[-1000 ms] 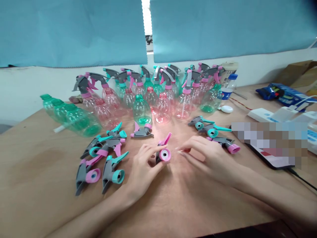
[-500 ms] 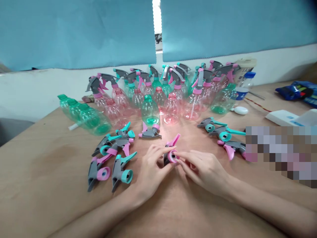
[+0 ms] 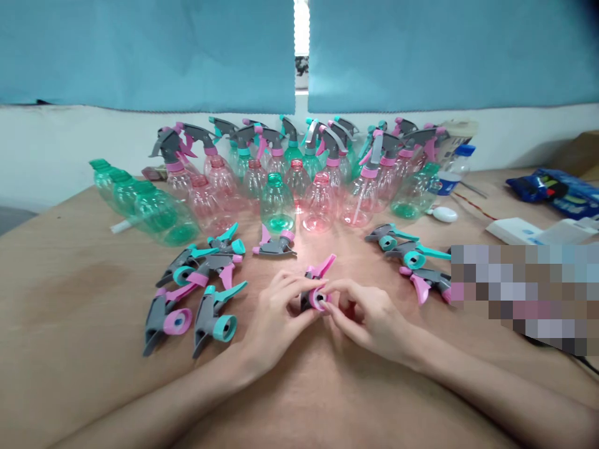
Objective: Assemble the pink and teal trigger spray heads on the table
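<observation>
A grey and pink trigger spray head [image 3: 315, 302] is between my two hands, its open collar facing me and its pink trigger pointing up. My left hand [image 3: 271, 315] is closed around its left side, fingers above and thumb below. At the collar's right rim, the thumb and forefinger of my right hand [image 3: 374, 312] press in a pinch; whether a small part sits between them is hidden. Left of my hands lie several loose spray heads, among them a teal one [image 3: 213, 321] and a pink one [image 3: 166, 321]. Another pink spray head [image 3: 276, 243] lies just beyond them.
Behind stand several pink and green bottles, some topped with spray heads, some uncapped like the green bottle [image 3: 277, 206]. More spray heads [image 3: 405, 252] lie to the right. A power strip [image 3: 515, 232], a white mouse-like object [image 3: 444, 214] and a blue packet [image 3: 571, 193] are farther right.
The view has shifted slightly, moving the table items left in the picture. Both hands stay on the spray head, with the right fingers a little more bent at the collar.
</observation>
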A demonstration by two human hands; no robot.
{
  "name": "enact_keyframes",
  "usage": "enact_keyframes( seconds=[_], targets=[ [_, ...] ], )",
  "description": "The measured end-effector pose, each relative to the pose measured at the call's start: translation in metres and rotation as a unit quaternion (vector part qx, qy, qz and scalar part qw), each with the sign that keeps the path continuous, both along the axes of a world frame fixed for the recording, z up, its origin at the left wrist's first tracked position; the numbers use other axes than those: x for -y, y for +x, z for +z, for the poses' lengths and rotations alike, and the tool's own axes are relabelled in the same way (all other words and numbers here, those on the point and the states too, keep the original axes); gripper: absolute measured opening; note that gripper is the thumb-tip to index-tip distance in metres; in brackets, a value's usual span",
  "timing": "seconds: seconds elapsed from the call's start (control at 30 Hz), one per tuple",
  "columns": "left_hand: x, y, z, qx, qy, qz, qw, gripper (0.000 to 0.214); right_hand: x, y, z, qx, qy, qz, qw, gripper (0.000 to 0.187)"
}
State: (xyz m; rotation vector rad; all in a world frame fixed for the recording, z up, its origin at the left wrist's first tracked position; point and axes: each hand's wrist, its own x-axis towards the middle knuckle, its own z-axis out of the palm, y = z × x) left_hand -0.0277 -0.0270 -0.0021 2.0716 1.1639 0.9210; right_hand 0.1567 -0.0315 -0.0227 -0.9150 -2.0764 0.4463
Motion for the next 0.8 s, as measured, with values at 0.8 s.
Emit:
enact_keyframes(
  seconds=[0.8],
  targets=[
    [-0.003, 0.0, -0.002, -0.038, 0.013, -0.046, 0.998, 0.028, -0.011, 0.01, 0.01, 0.033, -0.117, 0.064, 0.991, 0.016]
  ],
)
